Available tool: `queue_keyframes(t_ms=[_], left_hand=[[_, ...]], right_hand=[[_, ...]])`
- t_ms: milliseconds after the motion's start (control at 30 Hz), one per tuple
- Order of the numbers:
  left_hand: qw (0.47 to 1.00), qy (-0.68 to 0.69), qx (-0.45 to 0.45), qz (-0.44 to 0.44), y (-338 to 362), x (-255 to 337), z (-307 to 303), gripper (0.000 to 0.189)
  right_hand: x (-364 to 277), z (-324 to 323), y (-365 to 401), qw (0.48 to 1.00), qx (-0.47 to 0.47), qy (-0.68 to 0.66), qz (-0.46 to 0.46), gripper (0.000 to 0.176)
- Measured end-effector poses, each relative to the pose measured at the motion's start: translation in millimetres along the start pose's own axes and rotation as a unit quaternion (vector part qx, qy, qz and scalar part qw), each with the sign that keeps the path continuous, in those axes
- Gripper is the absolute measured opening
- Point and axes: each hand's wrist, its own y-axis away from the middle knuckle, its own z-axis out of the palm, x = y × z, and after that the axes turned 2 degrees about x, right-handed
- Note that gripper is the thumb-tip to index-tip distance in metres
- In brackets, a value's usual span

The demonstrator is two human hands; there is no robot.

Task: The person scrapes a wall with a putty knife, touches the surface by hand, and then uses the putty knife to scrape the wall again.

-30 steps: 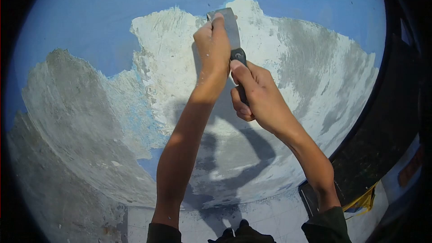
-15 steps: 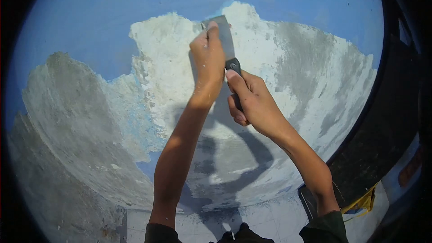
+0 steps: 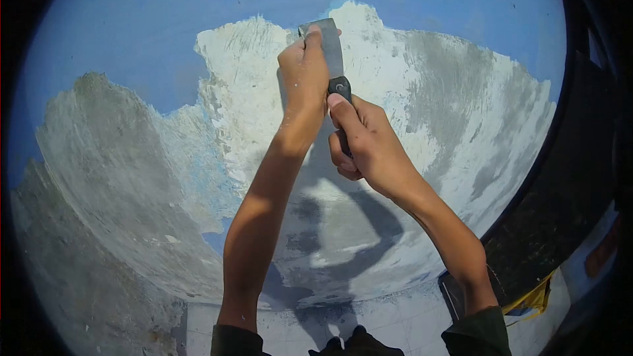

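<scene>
Against the wall (image 3: 264,92), a putty knife (image 3: 333,52) has its wide metal blade pointing up, near the border between blue paint and bared white plaster. My right hand (image 3: 369,138) is wrapped around its black handle, thumb along the top. My left hand (image 3: 305,72) grips the blade near its upper end, thumb lying on the metal face and the other fingers behind it, mostly hidden. White flecks dot the left wrist.
Blue paint (image 3: 198,0) covers the upper wall; grey and white patches show below. A dark panel (image 3: 560,184) runs down the right side. A yellow bag-like item (image 3: 537,296) lies at lower right on the pale floor (image 3: 415,323). My dark shoes show at the bottom.
The putty knife and both hands have shifted slightly upward along the wall. The grip of each hand looks the same.
</scene>
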Motion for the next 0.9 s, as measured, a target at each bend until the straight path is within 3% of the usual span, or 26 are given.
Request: queue_keyframes(t_ms=[133,267,367,667,767,800,900], left_hand=[[0.999,-0.04,0.027,0.02,3.3,-11.7,-4.7,0.043],[0.999,-0.027,0.032,0.015,-24.5,14.4,-10.3,0.047],[0.996,-0.009,0.04,0.081,-15.3,-12.7,-8.9,0.048],[0.999,-0.04,0.012,0.019,-5.8,-27.6,-11.6,0.041],[0.995,-0.074,0.009,0.06,-14.3,-20.9,-15.4,0.041],[0.999,-0.026,0.033,0.018,-6.8,-6.3,-9.5,0.045],[0.999,-0.013,0.025,0.026,-3.1,-13.7,-12.1,0.044]], right_hand=[[8.9,0.1,-0.7,0.999,0.006,0.042,-0.02,0.039],[-8.2,7.3,-10.3,0.999,0.0,0.04,-0.032,0.037],[2.4,6.2,-7.2,0.999,-0.006,0.038,-0.034,0.037],[11.7,0.7,11.3,0.998,0.008,0.065,0.007,0.037],[9.6,4.3,2.2,0.998,0.002,0.057,0.005,0.037],[8.4,12.5,0.3,0.999,0.01,0.047,-0.006,0.037],[12.3,8.3,2.3,0.999,0.004,0.048,0.0,0.038]])
